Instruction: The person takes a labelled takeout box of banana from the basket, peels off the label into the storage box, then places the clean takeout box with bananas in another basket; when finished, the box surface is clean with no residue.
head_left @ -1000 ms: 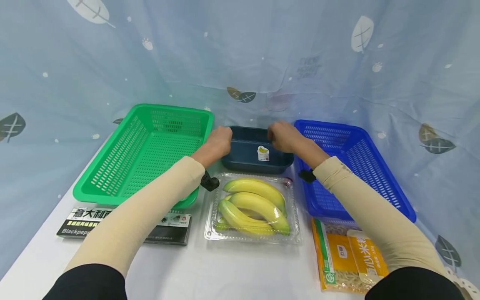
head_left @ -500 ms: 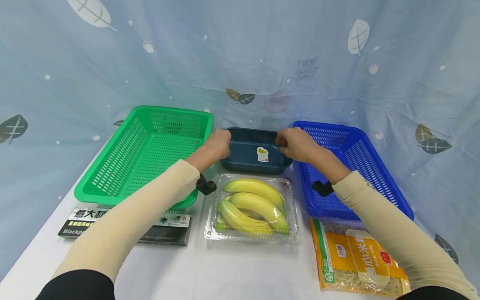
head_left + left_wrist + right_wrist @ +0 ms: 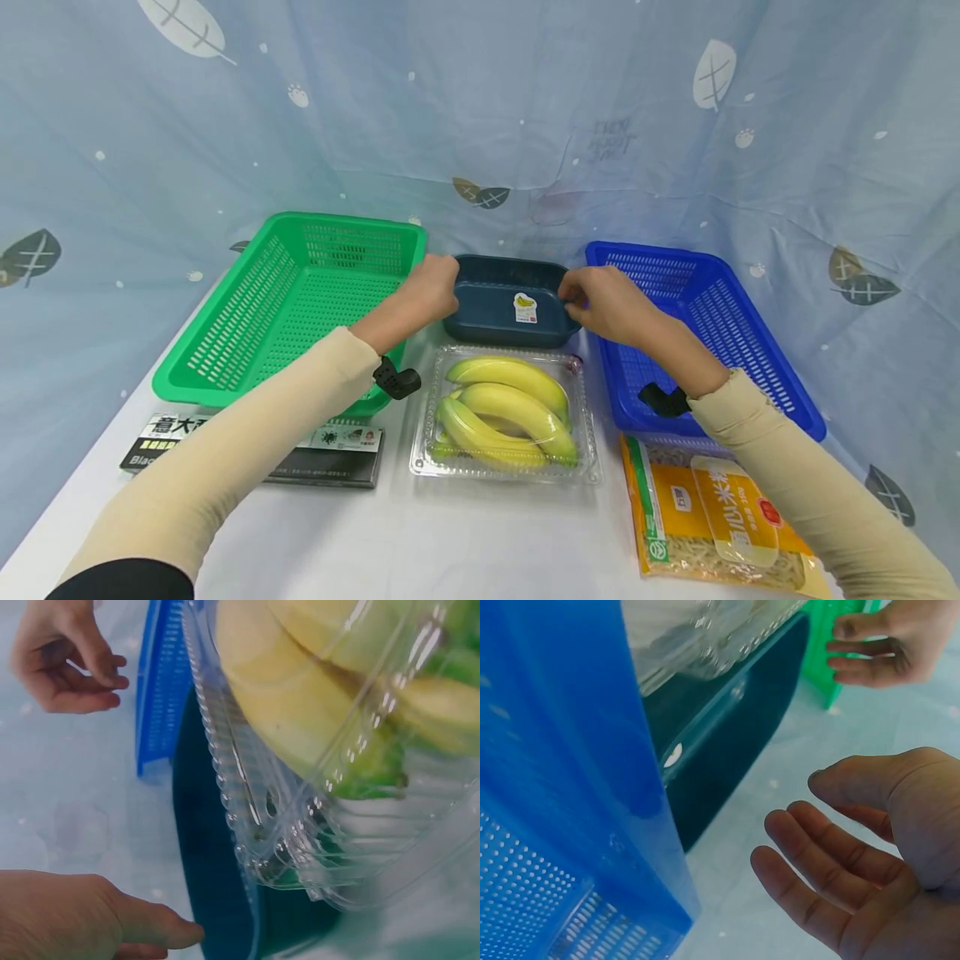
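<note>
At the back centre stands a dark blue oblong tray (image 3: 480, 321) with a banana-picture sticker (image 3: 525, 307) inside. My left hand (image 3: 431, 287) is at its left end; in the left wrist view the thumb tip overlaps the rim. In the right wrist view the fingers of that left hand (image 3: 889, 649) are loosely bent with a gap to the thumb. My right hand (image 3: 611, 304) hovers by the tray's right end, palm bare and fingers relaxed. Just in front of the tray, a clear plastic clamshell (image 3: 423, 467) encloses several bananas (image 3: 517, 408).
On the left is a green slotted basket (image 3: 195, 395), with a black box with printed lettering (image 3: 330, 467) before it. To the right stands a blue slotted basket (image 3: 738, 308); an orange and clear bag of dry noodles (image 3: 675, 500) lies in front. A patterned curtain (image 3: 480, 100) hangs behind.
My right hand has drawn away from the tray's interior to the right and slightly toward me, its fingers loosening. My left hand has shifted slightly left. The tray looks unmoved.
</note>
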Action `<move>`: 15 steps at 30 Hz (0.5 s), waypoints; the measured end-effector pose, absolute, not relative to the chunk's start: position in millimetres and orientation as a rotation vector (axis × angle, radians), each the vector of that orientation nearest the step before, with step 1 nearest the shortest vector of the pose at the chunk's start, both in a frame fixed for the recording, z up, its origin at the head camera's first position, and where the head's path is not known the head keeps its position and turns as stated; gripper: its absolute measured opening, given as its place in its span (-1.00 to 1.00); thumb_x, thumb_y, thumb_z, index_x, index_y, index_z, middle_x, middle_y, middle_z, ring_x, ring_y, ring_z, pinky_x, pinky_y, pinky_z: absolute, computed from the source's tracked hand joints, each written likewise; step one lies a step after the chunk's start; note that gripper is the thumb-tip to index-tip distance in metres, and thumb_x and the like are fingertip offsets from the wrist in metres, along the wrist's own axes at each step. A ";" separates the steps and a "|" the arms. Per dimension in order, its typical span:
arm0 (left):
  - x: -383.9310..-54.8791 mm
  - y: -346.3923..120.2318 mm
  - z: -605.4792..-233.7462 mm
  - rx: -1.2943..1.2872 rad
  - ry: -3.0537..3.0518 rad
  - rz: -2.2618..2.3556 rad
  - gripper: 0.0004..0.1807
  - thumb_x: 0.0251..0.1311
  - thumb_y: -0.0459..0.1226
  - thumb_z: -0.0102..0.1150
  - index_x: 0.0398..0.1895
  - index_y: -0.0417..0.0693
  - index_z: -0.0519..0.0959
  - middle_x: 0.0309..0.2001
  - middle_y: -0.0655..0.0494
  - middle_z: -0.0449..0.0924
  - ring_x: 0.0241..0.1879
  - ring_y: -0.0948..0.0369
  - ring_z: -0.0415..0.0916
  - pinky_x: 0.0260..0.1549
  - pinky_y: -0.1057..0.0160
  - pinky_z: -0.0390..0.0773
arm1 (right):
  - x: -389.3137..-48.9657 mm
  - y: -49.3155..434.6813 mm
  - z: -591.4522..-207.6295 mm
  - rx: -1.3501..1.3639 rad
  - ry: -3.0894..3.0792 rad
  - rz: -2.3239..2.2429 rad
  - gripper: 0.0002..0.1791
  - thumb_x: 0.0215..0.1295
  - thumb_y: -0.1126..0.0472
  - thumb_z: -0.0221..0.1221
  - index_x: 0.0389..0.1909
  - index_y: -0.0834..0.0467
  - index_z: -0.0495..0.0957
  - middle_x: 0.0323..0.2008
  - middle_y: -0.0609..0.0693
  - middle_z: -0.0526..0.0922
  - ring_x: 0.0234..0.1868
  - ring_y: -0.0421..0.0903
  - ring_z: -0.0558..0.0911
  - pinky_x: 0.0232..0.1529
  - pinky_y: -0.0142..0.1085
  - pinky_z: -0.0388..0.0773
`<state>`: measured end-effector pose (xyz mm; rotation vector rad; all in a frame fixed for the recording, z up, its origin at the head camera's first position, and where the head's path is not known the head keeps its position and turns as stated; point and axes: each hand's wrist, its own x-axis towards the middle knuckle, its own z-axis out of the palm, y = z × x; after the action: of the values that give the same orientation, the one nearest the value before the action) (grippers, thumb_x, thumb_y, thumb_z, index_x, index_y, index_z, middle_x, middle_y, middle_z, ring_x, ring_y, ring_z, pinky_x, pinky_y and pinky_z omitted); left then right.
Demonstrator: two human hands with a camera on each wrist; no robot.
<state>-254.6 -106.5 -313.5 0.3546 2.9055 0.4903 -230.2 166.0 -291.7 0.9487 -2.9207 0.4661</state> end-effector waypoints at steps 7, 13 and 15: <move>-240.6 -112.0 -304.3 0.423 2.911 0.531 -0.46 0.17 -0.56 0.02 0.28 -0.28 0.47 0.08 -0.21 0.57 -0.62 0.22 0.12 -0.62 0.27 0.13 | -209.9 169.1 -287.9 0.948 -2.901 0.489 -0.85 0.27 0.36 0.29 -0.14 0.21 0.67 -0.21 0.07 0.70 -0.22 -0.02 0.67 -0.18 -0.08 0.63; -226.1 -118.3 -301.3 0.480 2.910 0.647 -0.41 0.19 -0.56 -0.02 0.35 -0.30 0.41 0.30 -0.25 0.44 -0.69 0.25 -0.04 -0.64 0.26 0.07 | -195.5 172.7 -287.6 0.923 -2.882 0.524 -0.84 0.28 0.35 0.30 -0.13 0.20 0.67 -0.21 0.06 0.70 -0.22 -0.03 0.67 -0.19 -0.09 0.64; -221.5 -120.7 -301.5 0.519 2.934 0.690 -0.45 0.22 -0.54 -0.02 0.33 -0.32 0.43 0.19 -0.28 0.53 -0.70 0.26 -0.09 -0.63 0.26 0.04 | -190.0 173.7 -287.4 0.904 -2.881 0.539 -0.84 0.28 0.35 0.29 -0.13 0.20 0.67 -0.21 0.05 0.70 -0.23 -0.04 0.67 -0.21 -0.11 0.65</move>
<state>-221.5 -120.7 -301.5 0.5186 2.9340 0.6903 -190.0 173.7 -287.4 0.9041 -2.8811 0.5385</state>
